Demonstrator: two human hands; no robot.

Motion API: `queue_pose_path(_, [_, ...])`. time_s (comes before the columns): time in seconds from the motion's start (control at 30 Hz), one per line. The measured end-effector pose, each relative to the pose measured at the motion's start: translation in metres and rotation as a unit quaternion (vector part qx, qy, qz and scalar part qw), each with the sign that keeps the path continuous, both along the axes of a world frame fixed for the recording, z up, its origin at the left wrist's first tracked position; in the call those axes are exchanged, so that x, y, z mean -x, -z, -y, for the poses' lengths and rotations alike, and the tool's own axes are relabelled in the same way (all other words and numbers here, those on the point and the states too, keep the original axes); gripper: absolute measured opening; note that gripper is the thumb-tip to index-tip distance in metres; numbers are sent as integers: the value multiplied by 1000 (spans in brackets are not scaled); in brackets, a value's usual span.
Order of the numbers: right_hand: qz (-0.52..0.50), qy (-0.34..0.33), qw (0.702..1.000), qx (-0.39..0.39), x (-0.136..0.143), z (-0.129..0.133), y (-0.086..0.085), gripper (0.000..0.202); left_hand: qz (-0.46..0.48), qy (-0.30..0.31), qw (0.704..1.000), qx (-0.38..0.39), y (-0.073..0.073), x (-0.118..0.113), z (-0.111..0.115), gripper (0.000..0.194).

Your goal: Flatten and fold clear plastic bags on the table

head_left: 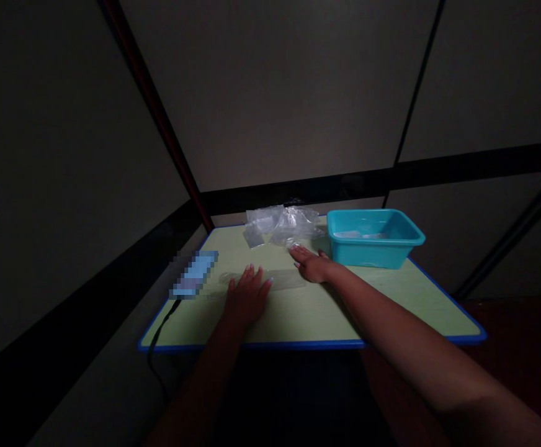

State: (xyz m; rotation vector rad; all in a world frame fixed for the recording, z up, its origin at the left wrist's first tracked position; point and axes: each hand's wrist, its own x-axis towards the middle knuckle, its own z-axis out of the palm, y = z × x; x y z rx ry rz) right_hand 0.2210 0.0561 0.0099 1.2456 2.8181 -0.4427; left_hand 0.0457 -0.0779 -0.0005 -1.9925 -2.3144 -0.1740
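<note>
A clear plastic bag (285, 280) lies flattened across the middle of the table. My left hand (248, 293) rests on its left part, palm down with the fingers spread. Beyond the bag's right end is my right hand (314, 266), fingers stretched out toward a loose heap of clear plastic bags (289, 223) at the back. Its fingertips are at the near edge of that heap; whether they touch it I cannot tell. Neither hand grips anything that I can see.
A turquoise plastic basin (368, 253) with some pale flat pieces inside stands at the back right. On the left lies a blurred-out phone-like device (195, 274) with a black cable (159, 332) hanging over the edge. The pale green table (298, 323) has a blue rim, with walls behind and left.
</note>
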Motion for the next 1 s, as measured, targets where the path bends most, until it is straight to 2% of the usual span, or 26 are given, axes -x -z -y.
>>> queue_pose_path(0.13, [-17,-1,1000,1,-1,-1,2,56,-1,9,999,-30,-2,-2,1,53])
queue_pose_path(0.33, [-74,-33,996,-26,2,13,-7,59,-8,129,990,-55,-1,-8,4,55])
queue_pose_path(0.53, [-66,-126,989,-29,9,30,1,59,20,123,991,-49,5,-10,1,57])
queue_pose_path(0.8, [-20,-143,988,-57,11,30,11,61,48,143,988,-41,1,-12,-1,61])
queue_pose_path(0.9, [-18,-147,987,-57,10,29,11,62,50,154,986,-32,-6,-7,11,59])
queue_pose_path(1.0, [-22,-141,989,-47,10,29,12,64,30,177,982,-51,-8,2,44,62])
